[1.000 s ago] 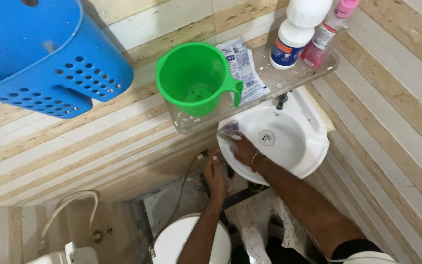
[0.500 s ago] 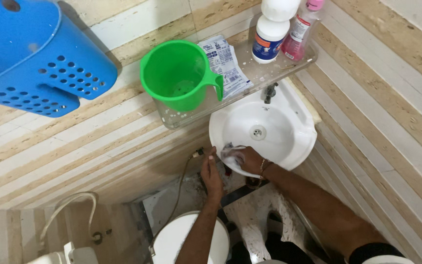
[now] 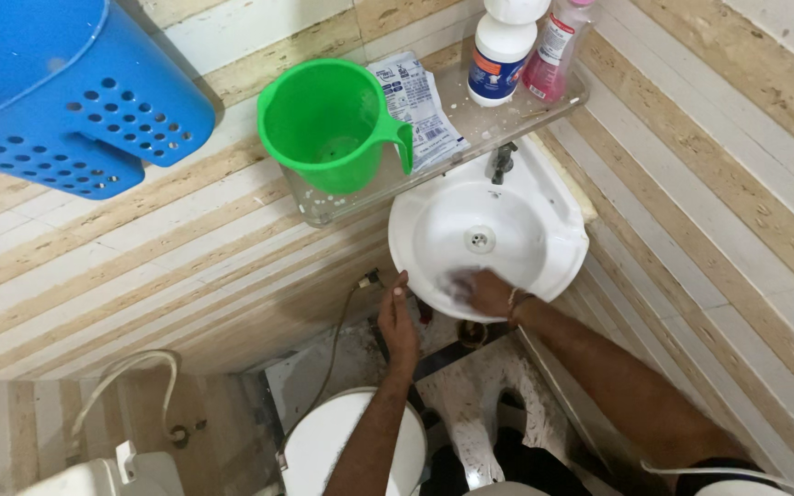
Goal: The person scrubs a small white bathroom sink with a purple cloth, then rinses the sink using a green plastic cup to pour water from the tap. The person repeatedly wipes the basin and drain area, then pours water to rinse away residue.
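- The right hand (image 3: pixel 487 292) is inside the white sink (image 3: pixel 558 262), on the near slope of the bowl, just this side of the drain (image 3: pixel 479 240). It seems closed over a pale, soapy cloth or sponge (image 3: pixel 460 282), though motion blur hides what the wad is and how the fingers sit.
- The left hand (image 3: pixel 398 321) rests at the sink's near-left rim, thumb up against the edge and fingers curled loosely. It holds nothing that I can make out, and seems to be bracing against the rim.
- To scrub well from here, I'd judge the wad should stay flat under the palm and work in short overlapping circles from the rim down toward the drain, so loosened grime runs to the hole.
- The brace at the rim looks worth holding: the sink is small and hangs from the wall, so the pressure wants a counter.
- Behind the sink, the tap (image 3: pixel 501 163) pokes out under a clear shelf (image 3: pixel 544 115). The back of the bowl beneath it will be awkward, so a knuckle could knock the spout.
- On that shelf above the sink stand a green mug (image 3: pixel 333 124), a printed sachet (image 3: pixel 418 106), a white bottle (image 3: pixel 500 50) and a pink bottle (image 3: pixel 553 50).
- Up and left of the sink hangs a blue basket (image 3: pixel 66 92).
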